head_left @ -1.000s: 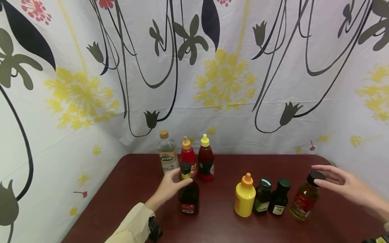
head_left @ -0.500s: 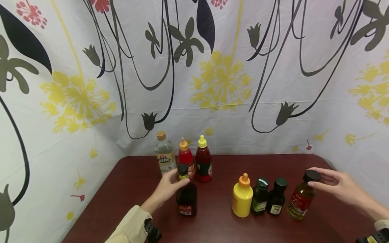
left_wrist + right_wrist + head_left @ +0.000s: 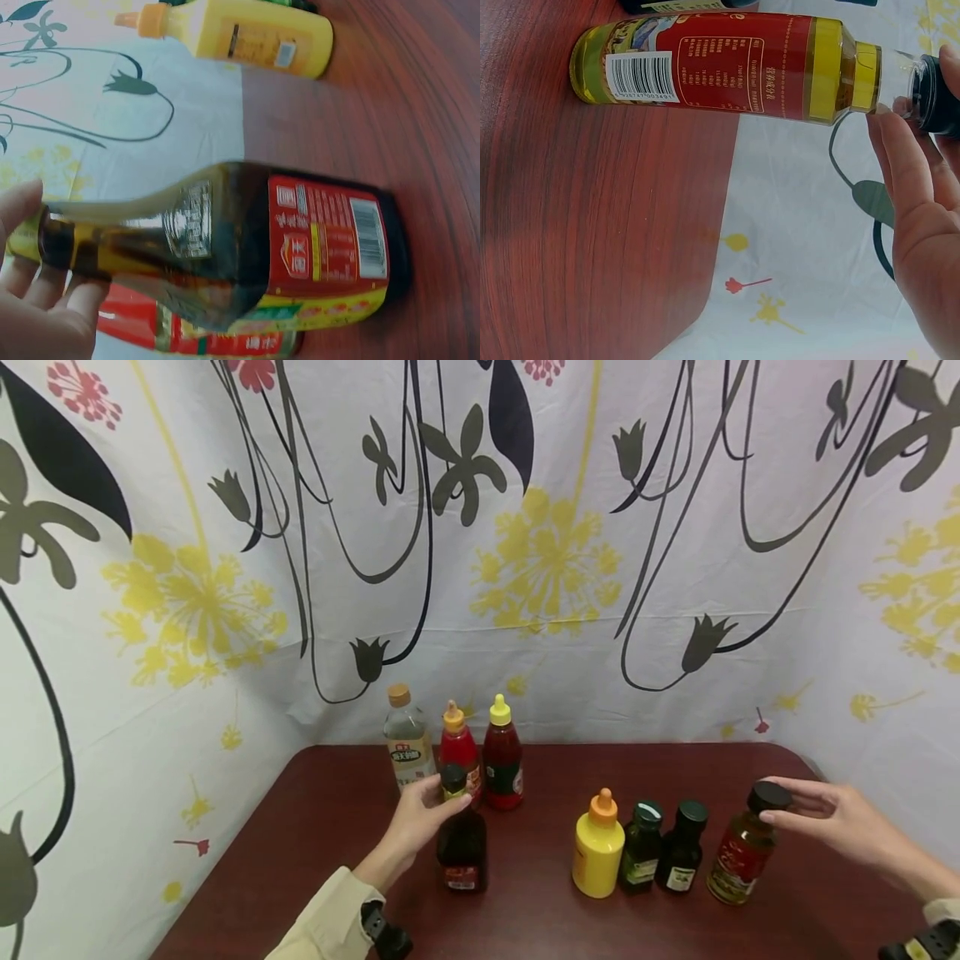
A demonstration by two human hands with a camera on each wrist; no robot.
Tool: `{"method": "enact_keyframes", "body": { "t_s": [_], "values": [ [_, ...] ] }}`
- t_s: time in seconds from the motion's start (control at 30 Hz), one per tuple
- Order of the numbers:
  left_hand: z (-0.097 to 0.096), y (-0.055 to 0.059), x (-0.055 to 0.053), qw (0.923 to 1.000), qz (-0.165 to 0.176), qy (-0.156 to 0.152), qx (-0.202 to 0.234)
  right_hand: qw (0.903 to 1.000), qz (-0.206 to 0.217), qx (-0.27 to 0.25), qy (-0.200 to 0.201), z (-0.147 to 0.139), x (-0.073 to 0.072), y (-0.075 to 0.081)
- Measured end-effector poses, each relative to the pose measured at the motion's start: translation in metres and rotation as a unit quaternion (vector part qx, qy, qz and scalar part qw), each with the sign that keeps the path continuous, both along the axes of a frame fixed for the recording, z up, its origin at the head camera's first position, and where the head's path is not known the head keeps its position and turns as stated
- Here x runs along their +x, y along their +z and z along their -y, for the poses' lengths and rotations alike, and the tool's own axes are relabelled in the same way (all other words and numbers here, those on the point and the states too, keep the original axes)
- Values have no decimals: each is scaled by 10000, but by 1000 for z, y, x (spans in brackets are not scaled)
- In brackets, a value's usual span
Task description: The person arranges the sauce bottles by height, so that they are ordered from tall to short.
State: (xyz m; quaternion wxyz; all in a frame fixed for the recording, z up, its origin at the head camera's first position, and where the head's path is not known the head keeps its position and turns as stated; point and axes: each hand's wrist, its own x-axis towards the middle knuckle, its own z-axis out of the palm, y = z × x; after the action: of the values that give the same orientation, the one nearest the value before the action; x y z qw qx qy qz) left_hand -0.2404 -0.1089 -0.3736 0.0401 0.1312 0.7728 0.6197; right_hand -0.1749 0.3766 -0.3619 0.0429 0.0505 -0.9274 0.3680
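Observation:
My left hand (image 3: 418,817) grips the neck of a dark soy sauce bottle (image 3: 462,852) with a red and yellow label. The bottle stands upright on the table, left of the middle. In the left wrist view, the thumb and fingers (image 3: 84,304) curl round its neck below the cap. At the right, my right hand (image 3: 843,818) holds a clear bottle of yellow oil (image 3: 738,864) with a red label and black cap, by its top. The right wrist view has the thumb at the cap and the fingers (image 3: 904,161) at the neck; some fingertips are hidden.
Between the held bottles stand a yellow squeeze bottle (image 3: 598,857) and two small dark green-capped bottles (image 3: 641,852). Behind the soy sauce are a clear tan-capped bottle (image 3: 409,747) and two red sauce bottles (image 3: 503,764). A patterned cloth (image 3: 555,693) surrounds the dark red table (image 3: 540,927).
The head view has shifted slightly. My right hand has come in a little closer round the oil bottle's top. My left hand stays on the soy sauce bottle's neck.

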Motion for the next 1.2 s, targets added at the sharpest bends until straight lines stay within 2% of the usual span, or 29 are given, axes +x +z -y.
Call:
{"method": "enact_keyframes", "body": {
  "t_s": [0.1,0.2,0.33,0.5,0.67,0.9,1.03,1.07,1.2],
  "values": [
    [-5,2,-2,9998,109,114,93,10000,31,-51,22,0,0,-1],
    [-11,6,-5,9998,45,140,144,9999,34,-92,39,1,-1,-1],
    [-21,14,-9,9996,-86,54,255,9999,-25,-96,45,1,-1,-3],
    [-40,25,-16,9994,-65,-15,333,9999,-110,-58,-1,-1,0,-5],
    [-61,31,-24,9990,-139,-208,363,9998,-214,-20,-32,-2,0,-6],
    [-86,32,-35,9976,-556,-356,-222,9993,-324,-115,124,-2,0,-2],
    [-97,32,-41,9967,-608,-446,-316,9987,-329,-291,250,-3,0,-1],
    [-99,35,-39,9965,-620,-456,-332,9987,-330,-291,257,-3,1,-1],
    [-111,34,-48,9954,-750,-407,-441,9987,-321,-296,264,-3,1,-2]
  ]
}}
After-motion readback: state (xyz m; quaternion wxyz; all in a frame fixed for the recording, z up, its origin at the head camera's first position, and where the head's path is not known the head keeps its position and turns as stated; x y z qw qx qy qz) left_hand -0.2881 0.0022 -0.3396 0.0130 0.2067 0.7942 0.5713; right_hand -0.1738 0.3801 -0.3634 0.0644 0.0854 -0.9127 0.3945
